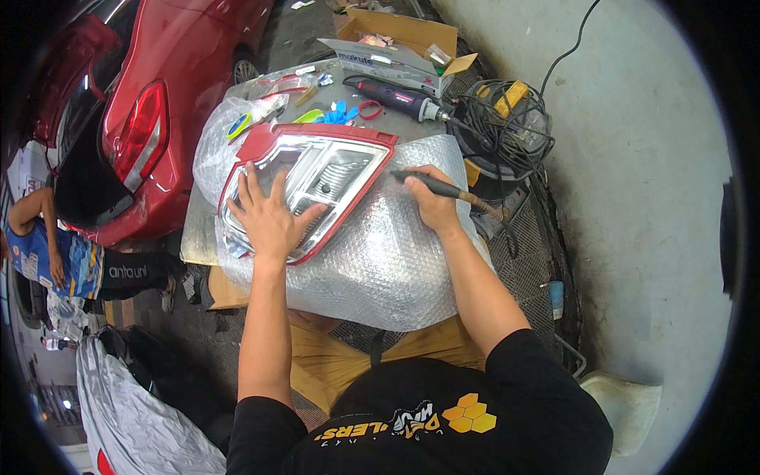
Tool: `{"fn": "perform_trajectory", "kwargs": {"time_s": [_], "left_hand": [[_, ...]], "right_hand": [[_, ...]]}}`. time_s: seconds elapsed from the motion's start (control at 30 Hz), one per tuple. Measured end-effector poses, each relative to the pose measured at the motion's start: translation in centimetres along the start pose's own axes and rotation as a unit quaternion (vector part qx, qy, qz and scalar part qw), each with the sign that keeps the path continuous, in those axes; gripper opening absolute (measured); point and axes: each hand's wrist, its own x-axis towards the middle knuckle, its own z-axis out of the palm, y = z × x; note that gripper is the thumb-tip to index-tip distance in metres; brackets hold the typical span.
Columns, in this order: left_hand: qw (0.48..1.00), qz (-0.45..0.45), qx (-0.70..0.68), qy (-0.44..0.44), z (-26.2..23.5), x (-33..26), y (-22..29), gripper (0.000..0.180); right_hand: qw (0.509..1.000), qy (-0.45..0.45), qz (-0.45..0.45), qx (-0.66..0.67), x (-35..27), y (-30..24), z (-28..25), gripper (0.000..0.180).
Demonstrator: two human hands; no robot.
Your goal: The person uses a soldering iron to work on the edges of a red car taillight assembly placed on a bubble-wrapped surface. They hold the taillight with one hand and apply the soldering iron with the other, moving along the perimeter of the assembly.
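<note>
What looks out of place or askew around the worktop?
The cable right of the worktop is heaped in a tangle, not neatly coiled. A crumpled blue item lies loose beyond the lamp. Can't judge lamp damage.

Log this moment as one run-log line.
left grip: spread on red-rimmed car lamp | right grip: closed on dark stick-like tool | lamp: on bubble wrap | beyond: open carton

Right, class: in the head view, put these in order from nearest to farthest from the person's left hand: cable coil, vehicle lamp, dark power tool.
1. vehicle lamp: directly under the left hand, touched by it
2. dark power tool: beyond the lamp, up and right
3. cable coil: farthest right
</note>
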Motion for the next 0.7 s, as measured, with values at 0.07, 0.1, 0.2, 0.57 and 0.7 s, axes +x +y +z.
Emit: {"fn": "perform_trajectory", "kwargs": {"time_s": [0.07, 0.1, 0.2, 0.57, 0.7], "left_hand": [[1.0, 0.0, -0.001, 0.0, 0.0, -0.1, 0.0, 0.098], [1.0, -0.001, 0.0, -0.002, 0.0, 0.0, 0.1, 0.098], [1.0, 0.0, 0.003, -0.003, -0.2, 0.0, 0.0, 0.097], [1.0, 0.003, 0.004, 0.0, -0.5, 0.1, 0.2, 0.097], [1.0, 0.006, 0.005, 0.004, -0.4, 0.1, 0.3, 0.096]], "right_hand": [[0.997, 0.074, -0.013, 0.007, 0.1, -0.1, 0.5, 0.028], [0.998, 0.053, -0.014, -0.01, 0.1, -0.1, 0.4, 0.028], [0.999, 0.029, -0.012, -0.032, -0.1, -0.1, 0.1, 0.027], [0.997, 0.04, -0.024, -0.062, -0.1, -0.3, 0.5, 0.027], [0.996, 0.042, -0.037, -0.064, 0.0, 0.1, 0.2, 0.027]]}}
